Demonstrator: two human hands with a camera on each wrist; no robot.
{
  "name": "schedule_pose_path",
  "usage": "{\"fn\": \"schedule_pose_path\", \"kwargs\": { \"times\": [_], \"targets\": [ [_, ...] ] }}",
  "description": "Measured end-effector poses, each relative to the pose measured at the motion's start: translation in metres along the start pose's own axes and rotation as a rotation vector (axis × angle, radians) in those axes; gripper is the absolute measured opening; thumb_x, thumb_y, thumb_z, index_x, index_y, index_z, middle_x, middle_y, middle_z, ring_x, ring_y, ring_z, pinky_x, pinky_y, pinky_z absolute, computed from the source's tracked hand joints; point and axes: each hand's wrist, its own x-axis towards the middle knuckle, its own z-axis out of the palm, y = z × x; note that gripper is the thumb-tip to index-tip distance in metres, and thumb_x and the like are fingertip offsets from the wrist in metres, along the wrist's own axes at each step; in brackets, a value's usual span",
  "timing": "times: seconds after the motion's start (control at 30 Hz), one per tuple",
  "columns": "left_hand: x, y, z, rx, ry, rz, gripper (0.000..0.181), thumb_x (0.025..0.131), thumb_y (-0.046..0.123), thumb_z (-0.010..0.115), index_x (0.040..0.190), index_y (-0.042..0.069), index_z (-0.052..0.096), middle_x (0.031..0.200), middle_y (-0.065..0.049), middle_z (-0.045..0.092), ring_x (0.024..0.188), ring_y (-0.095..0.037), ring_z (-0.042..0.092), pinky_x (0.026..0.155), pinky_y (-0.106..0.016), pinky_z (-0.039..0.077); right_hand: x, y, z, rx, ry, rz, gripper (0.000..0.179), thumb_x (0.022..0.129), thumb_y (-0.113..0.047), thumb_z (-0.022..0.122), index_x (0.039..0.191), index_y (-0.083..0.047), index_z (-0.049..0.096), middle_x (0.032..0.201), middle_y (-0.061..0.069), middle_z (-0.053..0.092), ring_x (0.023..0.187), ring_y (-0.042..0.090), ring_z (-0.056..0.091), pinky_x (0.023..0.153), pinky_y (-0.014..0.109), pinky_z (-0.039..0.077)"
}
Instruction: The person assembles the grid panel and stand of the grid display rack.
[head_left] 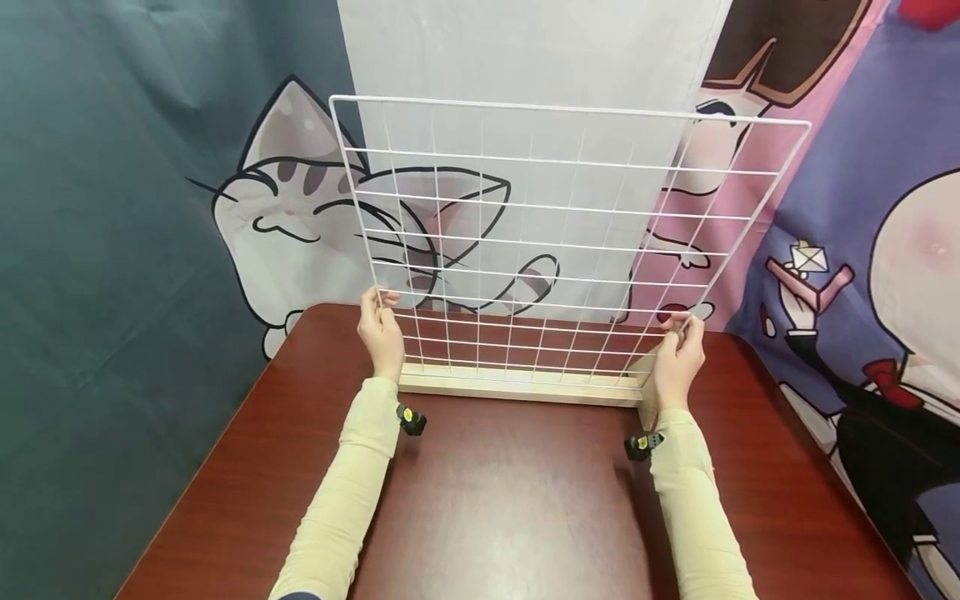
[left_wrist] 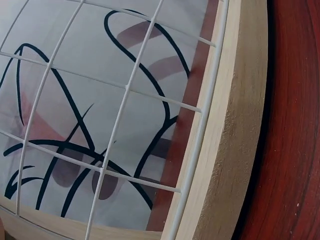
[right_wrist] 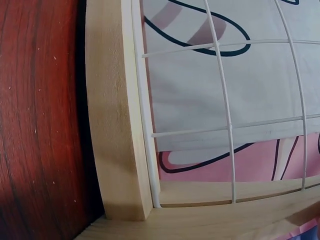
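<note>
A white wire grid panel (head_left: 570, 109) stands upright, leaning slightly, over a pale wooden bar (head_left: 517, 387) on the table. My left hand (head_left: 382, 335) grips the panel's left edge wire low down. The right edge wire is pinched by my right hand (head_left: 678, 358) at about the same height. In the right wrist view the panel's bottom wire (right_wrist: 145, 115) lies along the wooden bar (right_wrist: 107, 115), its corner by a wooden side piece (right_wrist: 210, 220). In the left wrist view the bottom wire (left_wrist: 202, 115) runs beside the bar (left_wrist: 240, 110); almost none of the hand shows.
A dark red-brown wooden table (head_left: 495, 492) lies under everything, with rounded back corners. Behind it hang printed cloths with a cartoon cat (head_left: 292, 208) and cartoon figures, close to the table's back edge. Small black wrist cameras (head_left: 411, 420) sit on both sleeves.
</note>
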Motion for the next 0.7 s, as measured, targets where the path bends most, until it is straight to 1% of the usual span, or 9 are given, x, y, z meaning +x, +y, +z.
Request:
{"fn": "schedule_pose_path", "kwargs": {
  "times": [0.07,0.17,0.27,0.37,0.47,0.53,0.6,0.63,0.7],
  "targets": [
    [-0.002,-0.002,0.001,0.008,0.006,0.007,0.032,0.086,-0.016,0.034,0.110,-0.014,0.055,0.096,-0.033,0.064,0.089,-0.032,0.059,0.083,-0.026,0.048,-0.002,0.000,-0.001,0.015,0.019,-0.001,0.030,0.088,0.007,0.036,0.111,0.005,0.055,0.086,0.001,0.060,0.074,-0.001,0.049,0.066,0.015,0.033],
    [-0.003,-0.003,0.002,-0.001,0.004,0.021,0.032,0.086,-0.016,0.034,0.111,-0.016,0.055,0.096,-0.034,0.063,0.091,-0.041,0.059,0.085,-0.032,0.050,-0.007,-0.014,-0.003,0.035,0.032,-0.009,0.031,0.088,0.009,0.034,0.112,0.010,0.054,0.089,0.017,0.059,0.073,-0.007,0.047,0.066,0.014,0.033],
    [-0.002,-0.004,0.003,-0.015,-0.005,0.031,0.032,0.086,-0.016,0.034,0.111,-0.017,0.054,0.095,-0.035,0.062,0.091,-0.039,0.059,0.086,-0.031,0.051,-0.013,-0.030,-0.004,0.046,0.042,-0.013,0.031,0.086,0.010,0.033,0.111,0.013,0.052,0.087,0.017,0.057,0.075,-0.008,0.047,0.068,0.013,0.033],
    [0.000,-0.002,0.003,0.003,-0.002,0.039,0.032,0.086,-0.016,0.034,0.111,-0.016,0.055,0.094,-0.032,0.063,0.088,-0.023,0.060,0.084,-0.021,0.048,-0.015,-0.034,-0.004,0.068,0.053,-0.023,0.030,0.086,0.010,0.033,0.110,0.014,0.052,0.084,0.010,0.057,0.078,-0.002,0.053,0.071,0.012,0.036],
    [0.002,-0.002,0.004,0.020,0.008,0.051,0.031,0.087,-0.015,0.035,0.110,-0.014,0.056,0.094,-0.031,0.063,0.086,-0.012,0.058,0.083,-0.025,0.049,-0.014,-0.032,-0.002,0.078,0.060,-0.037,0.030,0.088,0.010,0.034,0.110,0.015,0.052,0.084,0.009,0.058,0.081,0.000,0.055,0.073,0.011,0.037],
    [0.003,-0.002,0.005,0.015,0.003,0.051,0.031,0.088,-0.015,0.035,0.111,-0.014,0.056,0.095,-0.031,0.063,0.087,-0.014,0.058,0.085,-0.026,0.049,-0.011,-0.024,0.000,0.071,0.069,-0.045,0.029,0.089,0.009,0.034,0.111,0.014,0.053,0.084,0.006,0.058,0.080,-0.002,0.055,0.072,0.012,0.037],
    [0.004,-0.003,0.005,0.007,-0.013,0.044,0.032,0.088,-0.015,0.034,0.113,-0.014,0.055,0.098,-0.032,0.063,0.090,-0.021,0.060,0.087,-0.024,0.049,-0.006,-0.015,0.002,0.050,0.077,-0.042,0.029,0.090,0.008,0.035,0.111,0.012,0.054,0.084,0.001,0.058,0.079,-0.006,0.053,0.071,0.011,0.036],
    [0.005,-0.006,0.005,0.005,-0.026,0.035,0.033,0.088,-0.015,0.034,0.114,-0.014,0.054,0.100,-0.032,0.063,0.093,-0.026,0.060,0.089,-0.022,0.048,-0.003,-0.011,0.003,0.038,0.079,-0.037,0.029,0.090,0.007,0.035,0.111,0.010,0.054,0.084,0.003,0.059,0.078,-0.007,0.053,0.070,0.012,0.036],
    [0.008,-0.012,0.004,0.010,-0.048,0.012,0.036,0.088,-0.014,0.034,0.118,-0.012,0.054,0.106,-0.031,0.063,0.100,-0.032,0.060,0.092,-0.023,0.046,0.002,-0.007,0.003,0.006,0.064,-0.017,0.030,0.090,0.005,0.035,0.112,0.006,0.055,0.089,0.010,0.062,0.082,0.001,0.056,0.071,0.014,0.036]
  ]
}}
